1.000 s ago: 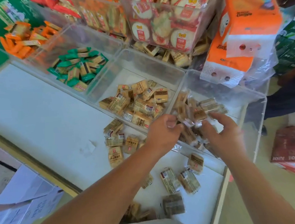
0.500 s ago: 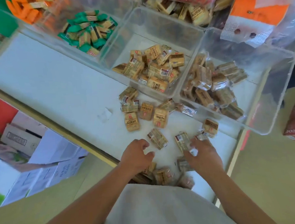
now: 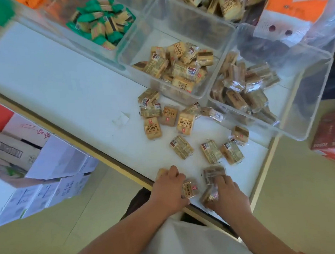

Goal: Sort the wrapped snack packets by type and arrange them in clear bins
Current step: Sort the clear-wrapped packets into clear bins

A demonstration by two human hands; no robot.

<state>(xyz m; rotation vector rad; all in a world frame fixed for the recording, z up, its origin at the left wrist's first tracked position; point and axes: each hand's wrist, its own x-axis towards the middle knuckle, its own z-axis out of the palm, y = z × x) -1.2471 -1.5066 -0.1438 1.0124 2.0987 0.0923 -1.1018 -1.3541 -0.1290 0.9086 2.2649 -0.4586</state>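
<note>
At the near edge of the white table (image 3: 45, 78), the left hand (image 3: 168, 190) curls its fingers over a tan packet (image 3: 190, 190) (clear wrap, red label). The right hand (image 3: 228, 197) grips a darker brown packet (image 3: 210, 196). Other loose packets (image 3: 181, 147) lie before the clear bins (image 3: 177, 26).

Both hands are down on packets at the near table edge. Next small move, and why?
Probably lift the right hand with the dark brown packets its fingers curl over, and carry them to the right-hand bin, which already holds the same dark type. The left hand sits on tan packets that match the middle bin.
</note>
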